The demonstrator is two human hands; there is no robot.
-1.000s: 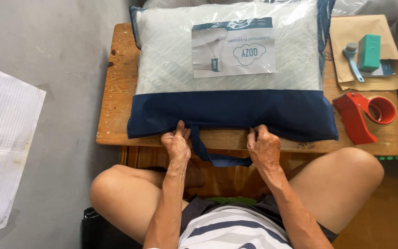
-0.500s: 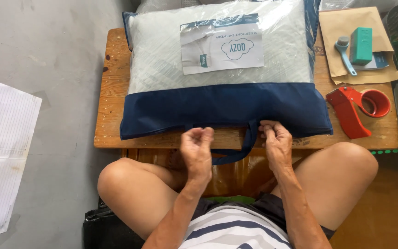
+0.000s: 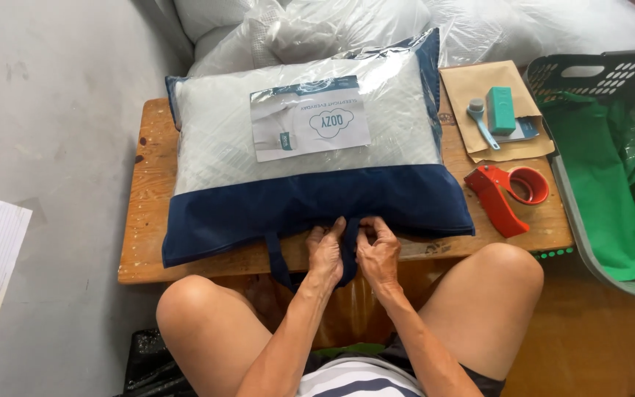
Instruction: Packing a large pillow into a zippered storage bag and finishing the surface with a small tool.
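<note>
A white quilted pillow sits inside a clear plastic bag (image 3: 310,129) with a navy fabric bottom band (image 3: 310,209), lying flat on a low wooden table (image 3: 148,191). A paper label shows through the plastic near the top. My left hand (image 3: 326,252) and my right hand (image 3: 378,250) are side by side at the middle of the navy band's near edge, fingers pinching the fabric. A navy strap (image 3: 277,261) hangs off the table edge just left of my left hand and loops under my hands.
A red tape dispenser (image 3: 507,192) lies right of the bag. Behind it a brown envelope (image 3: 494,140) carries a teal box (image 3: 500,110) and a small blue tool. A grey basket (image 3: 604,73) with green cloth stands at the right. Stuffed plastic bags lie beyond the table.
My hands were apart along the navy edge a second ago; they have come together at its middle. The view has shifted, showing more of the table and basket.
</note>
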